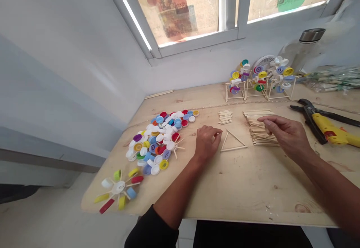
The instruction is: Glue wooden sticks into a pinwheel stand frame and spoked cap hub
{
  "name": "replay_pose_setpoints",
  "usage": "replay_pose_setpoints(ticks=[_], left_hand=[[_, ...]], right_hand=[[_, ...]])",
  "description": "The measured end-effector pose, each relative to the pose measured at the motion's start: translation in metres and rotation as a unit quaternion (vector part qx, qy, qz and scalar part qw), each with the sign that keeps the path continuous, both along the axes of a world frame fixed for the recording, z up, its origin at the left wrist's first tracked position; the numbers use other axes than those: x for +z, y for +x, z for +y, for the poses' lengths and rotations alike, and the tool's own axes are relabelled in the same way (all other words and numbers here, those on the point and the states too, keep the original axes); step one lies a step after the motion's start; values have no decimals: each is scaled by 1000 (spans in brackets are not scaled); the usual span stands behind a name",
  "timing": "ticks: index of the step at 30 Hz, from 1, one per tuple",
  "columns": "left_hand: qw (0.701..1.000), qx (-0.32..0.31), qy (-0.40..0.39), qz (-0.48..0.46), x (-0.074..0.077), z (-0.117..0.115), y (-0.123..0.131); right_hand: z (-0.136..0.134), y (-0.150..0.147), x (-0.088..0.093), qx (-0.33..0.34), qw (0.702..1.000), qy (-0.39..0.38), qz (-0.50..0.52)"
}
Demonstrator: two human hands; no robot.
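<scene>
A triangle of three thin wooden sticks (234, 148) lies flat on the table. Just left of it rests my left hand (207, 141), fingers curled in, its index fingertip close to the triangle's upper left side; no object shows in it. My right hand (291, 133) is over the right part of a pile of longer wooden sticks (257, 125), with thumb and index finger pinched together. Whatever is between those fingertips is too small to make out. A small stack of shorter sticks (225, 117) lies between the triangle and the wall.
Many coloured bottle caps (157, 139) are heaped on the left. A cap-and-stick wheel (118, 188) lies at the table's front left corner. Finished wheels on stick frames (258, 77) stand along the wall. Black-handled pliers (308, 109) and a yellow glue gun (332, 130) lie right.
</scene>
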State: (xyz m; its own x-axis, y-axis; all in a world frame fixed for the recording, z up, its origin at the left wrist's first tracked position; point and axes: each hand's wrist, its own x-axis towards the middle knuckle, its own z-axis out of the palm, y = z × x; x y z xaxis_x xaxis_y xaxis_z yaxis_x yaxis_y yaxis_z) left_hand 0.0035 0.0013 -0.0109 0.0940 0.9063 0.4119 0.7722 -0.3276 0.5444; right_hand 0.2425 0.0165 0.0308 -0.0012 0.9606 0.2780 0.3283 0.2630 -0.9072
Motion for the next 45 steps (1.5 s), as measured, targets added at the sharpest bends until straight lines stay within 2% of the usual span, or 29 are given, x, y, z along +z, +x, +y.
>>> replay_pose_setpoints(ticks=[3, 5, 8, 11, 22, 28, 34, 42, 45], left_hand=[[999, 27, -33, -21, -2, 5, -5], [997, 40, -52, -32, -3, 7, -7], [996, 47, -68, -42, -3, 8, -8], [995, 33, -76, -48, -4, 8, -7], [995, 14, -95, -32, -4, 7, -4], [994, 20, -102, -21, -4, 6, 1], [996, 22, -82, -19, -8, 5, 4], [996, 23, -82, -20, -11, 6, 3], [996, 21, -81, -21, -10, 5, 4]], right_hand=[[-2, 2, 0, 22, 999, -30, 22], [-3, 5, 0, 97, 993, -69, 22], [-4, 10, -1, 240, 963, -119, 5], [-4, 11, -1, 306, 942, -138, -17], [-2, 3, -8, 357, 908, -183, -117], [-6, -3, -12, 418, 880, -140, -179], [-15, -12, -9, 478, 853, -106, -181], [-18, -19, -13, 487, 847, -104, -183], [-18, -18, -15, 488, 843, -127, -186]])
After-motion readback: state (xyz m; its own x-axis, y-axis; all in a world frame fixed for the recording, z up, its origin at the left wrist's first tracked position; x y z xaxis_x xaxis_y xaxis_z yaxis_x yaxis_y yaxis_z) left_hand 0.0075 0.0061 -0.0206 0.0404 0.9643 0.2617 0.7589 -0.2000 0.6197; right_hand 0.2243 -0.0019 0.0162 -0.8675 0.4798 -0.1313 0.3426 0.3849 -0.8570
